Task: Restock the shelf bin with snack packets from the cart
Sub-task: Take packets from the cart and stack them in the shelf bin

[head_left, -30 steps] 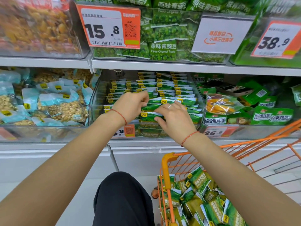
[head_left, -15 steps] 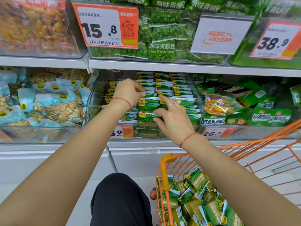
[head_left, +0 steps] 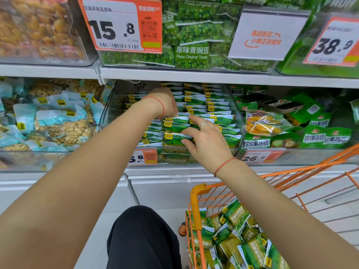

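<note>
The shelf bin (head_left: 240,125), a clear tub on the middle shelf, already holds rows of green snack packets (head_left: 215,109) standing on edge, nearly level with its front wall, and that is where trouble looks likeliest: press another one in or nudge a row too hard and the upright packets could tip like dominoes or spill over the low front lip onto the floor. More of the same packets lie heaped in the orange cart (head_left: 196,202) at her knee, so plenty is left to load and the crowding should only grow. Her right hand (head_left: 208,144) spreads loosely bent fingers across the front packets, steadying them rather than gripping any one. Her left hand (head_left: 165,102) reaches deeper into the middle rows with fingers curled down among the packets; whether they pinch one I cannot tell, and a careless tug there might drag its neighbours askew.
</note>
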Action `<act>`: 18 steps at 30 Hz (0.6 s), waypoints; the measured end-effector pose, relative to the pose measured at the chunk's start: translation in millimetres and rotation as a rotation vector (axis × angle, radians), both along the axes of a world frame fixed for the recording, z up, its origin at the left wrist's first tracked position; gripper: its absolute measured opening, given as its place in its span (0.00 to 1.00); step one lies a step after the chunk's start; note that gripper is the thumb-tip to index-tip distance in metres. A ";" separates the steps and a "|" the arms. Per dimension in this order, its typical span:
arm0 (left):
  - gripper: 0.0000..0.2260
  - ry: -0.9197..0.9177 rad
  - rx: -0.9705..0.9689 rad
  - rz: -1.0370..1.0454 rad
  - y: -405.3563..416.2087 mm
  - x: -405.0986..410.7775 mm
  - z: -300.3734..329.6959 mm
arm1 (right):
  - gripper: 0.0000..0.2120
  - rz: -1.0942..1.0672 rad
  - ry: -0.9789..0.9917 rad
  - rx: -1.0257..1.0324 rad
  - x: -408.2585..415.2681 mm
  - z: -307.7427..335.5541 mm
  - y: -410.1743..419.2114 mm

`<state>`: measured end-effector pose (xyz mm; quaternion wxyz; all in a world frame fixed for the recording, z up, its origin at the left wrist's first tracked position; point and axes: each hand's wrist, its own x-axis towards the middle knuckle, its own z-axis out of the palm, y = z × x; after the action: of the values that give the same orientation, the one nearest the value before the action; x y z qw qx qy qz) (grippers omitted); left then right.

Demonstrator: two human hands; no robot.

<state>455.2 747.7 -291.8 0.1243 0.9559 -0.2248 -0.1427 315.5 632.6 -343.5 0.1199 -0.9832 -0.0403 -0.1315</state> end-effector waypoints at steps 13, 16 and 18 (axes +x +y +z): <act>0.16 0.278 -0.455 0.109 24.9 -16.5 -13.0 | 0.19 0.021 0.008 -0.083 1.9 14.3 0.7; 0.15 0.123 -0.624 0.320 40.8 -34.1 -32.6 | 0.22 0.014 0.006 -0.103 3.5 14.7 1.4; 0.23 0.098 -0.469 0.370 43.5 -48.4 -36.0 | 0.21 0.001 -0.027 -0.111 5.1 12.7 0.7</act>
<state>406.8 791.2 -327.8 0.3762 0.9178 -0.0675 -0.1076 320.6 633.3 -330.8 0.0645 -0.9865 -0.0497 -0.1420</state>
